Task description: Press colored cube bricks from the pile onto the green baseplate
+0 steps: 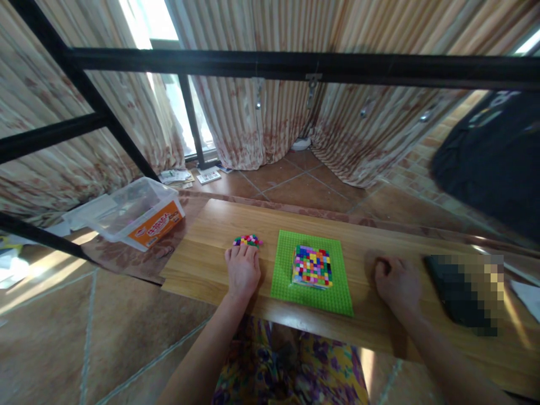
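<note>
A green studded baseplate lies on the wooden table. On its middle stands a square block of small multicoloured building bricks, with many colours mixed on its top layer. To the left of the plate is a small heap of loose coloured bricks. My left hand rests palm down at the near side of this heap, fingers stretched out and touching it. My right hand lies on the table to the right of the plate, its fingers curled in. What is inside the curled fingers, if anything, is hidden.
A dark, partly blurred-out object lies right of my right hand. Left of the table stands a clear plastic bin with an orange label. Black metal bars cross in front of the curtains. A dark shape stands at the right.
</note>
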`<state>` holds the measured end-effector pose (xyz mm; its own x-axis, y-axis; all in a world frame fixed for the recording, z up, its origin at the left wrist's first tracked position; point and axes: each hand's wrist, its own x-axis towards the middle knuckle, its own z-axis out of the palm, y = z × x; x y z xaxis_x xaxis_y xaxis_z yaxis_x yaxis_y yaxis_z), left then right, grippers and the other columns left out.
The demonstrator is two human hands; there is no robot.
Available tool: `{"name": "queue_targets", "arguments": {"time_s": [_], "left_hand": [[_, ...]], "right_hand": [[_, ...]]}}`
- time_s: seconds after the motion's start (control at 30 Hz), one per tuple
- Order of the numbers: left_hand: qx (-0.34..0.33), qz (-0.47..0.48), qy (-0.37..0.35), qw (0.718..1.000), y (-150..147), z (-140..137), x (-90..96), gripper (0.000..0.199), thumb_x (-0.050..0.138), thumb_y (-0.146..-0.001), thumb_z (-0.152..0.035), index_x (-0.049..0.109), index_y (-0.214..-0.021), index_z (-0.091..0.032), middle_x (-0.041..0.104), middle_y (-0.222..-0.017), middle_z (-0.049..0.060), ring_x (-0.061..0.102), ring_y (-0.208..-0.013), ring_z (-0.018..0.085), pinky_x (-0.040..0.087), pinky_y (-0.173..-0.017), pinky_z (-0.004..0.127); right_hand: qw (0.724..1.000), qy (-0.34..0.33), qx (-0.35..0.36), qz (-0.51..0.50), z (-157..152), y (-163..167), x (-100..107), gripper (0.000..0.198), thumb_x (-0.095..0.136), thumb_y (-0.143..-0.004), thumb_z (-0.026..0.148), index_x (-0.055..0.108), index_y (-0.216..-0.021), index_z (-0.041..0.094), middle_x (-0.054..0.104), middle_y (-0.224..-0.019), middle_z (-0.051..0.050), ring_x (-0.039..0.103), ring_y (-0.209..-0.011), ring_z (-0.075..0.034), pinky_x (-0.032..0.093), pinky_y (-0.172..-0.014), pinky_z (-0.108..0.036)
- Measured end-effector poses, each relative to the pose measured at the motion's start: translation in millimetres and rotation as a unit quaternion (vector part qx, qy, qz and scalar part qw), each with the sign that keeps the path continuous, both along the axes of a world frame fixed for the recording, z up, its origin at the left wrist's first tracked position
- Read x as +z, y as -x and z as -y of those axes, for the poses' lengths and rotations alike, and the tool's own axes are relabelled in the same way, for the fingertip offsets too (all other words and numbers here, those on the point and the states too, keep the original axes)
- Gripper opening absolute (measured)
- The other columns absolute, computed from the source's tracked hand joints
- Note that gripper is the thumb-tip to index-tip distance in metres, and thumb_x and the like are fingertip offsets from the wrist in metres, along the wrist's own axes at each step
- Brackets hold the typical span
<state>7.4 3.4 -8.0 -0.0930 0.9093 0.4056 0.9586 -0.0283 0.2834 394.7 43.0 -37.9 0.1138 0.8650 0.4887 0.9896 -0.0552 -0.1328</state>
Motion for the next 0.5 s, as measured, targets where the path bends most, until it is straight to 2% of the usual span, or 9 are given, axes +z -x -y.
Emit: {"name": "queue_targets", "arguments": {"time_s": [0.2, 0.37, 0.5], "left_hand": [[-0.026, 0.035, -0.054, 0.998, 0, 2, -0.7, 0.016, 0.047, -0.092, -0.019, 0.062, -0.088, -0.019, 0.071, -0.086, 0.007, 0.059, -0.089, 0.026, 0.033, -0.095, 0.047], [-0.119, 0.117, -0.107, 0.98, -17, 20, 1.5, 0.013, 0.046, -0.093, -0.016, 0.059, -0.093, -0.017, 0.068, -0.085, 0.006, 0.061, -0.083, 0.02, 0.046, -0.085, 0.037], [-0.184, 0.194, -0.089, 0.959, -42, 41, 11.3, 0.011, 0.051, -0.092, -0.016, 0.061, -0.095, -0.018, 0.068, -0.091, 0.006, 0.061, -0.088, 0.017, 0.051, -0.082, 0.03]], "right_hand": [[1.0, 0.005, -0.009, -0.004, 0, 2, 1, 0.029, 0.043, -0.083, 0.028, 0.068, -0.092, 0.016, 0.064, -0.089, -0.011, 0.054, -0.085, -0.023, 0.042, -0.079, -0.036], [1.0, 0.007, -0.003, -0.004, 0, 3, 2, 0.029, 0.043, -0.084, 0.029, 0.067, -0.092, 0.016, 0.065, -0.089, -0.011, 0.054, -0.086, -0.023, 0.041, -0.08, -0.035], [1.0, 0.0, 0.0, -0.001, 0, 3, 2, 0.027, 0.043, -0.084, 0.028, 0.067, -0.091, 0.016, 0.065, -0.089, -0.01, 0.054, -0.087, -0.023, 0.041, -0.081, -0.035]]}}
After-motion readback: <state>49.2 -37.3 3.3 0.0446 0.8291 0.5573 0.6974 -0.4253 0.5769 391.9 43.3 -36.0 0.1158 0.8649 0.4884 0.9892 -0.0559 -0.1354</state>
